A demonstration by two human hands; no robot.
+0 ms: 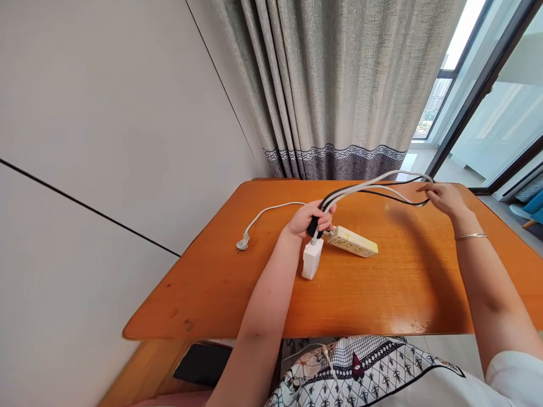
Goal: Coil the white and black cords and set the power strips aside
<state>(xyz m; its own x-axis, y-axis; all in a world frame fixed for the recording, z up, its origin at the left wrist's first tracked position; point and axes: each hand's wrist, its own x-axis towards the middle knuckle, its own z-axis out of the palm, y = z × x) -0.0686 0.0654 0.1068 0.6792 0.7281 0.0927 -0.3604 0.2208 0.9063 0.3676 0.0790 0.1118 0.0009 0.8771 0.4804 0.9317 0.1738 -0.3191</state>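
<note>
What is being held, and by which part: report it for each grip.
The black and white cables: the left grip holds them near the white adapter, the right grip at their looped far end.

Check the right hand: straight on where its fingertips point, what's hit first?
Probably the arching span of the black and white cables. The right hand holds their bend, its fingertips pointing left along them; exact depth is unclear.
</note>
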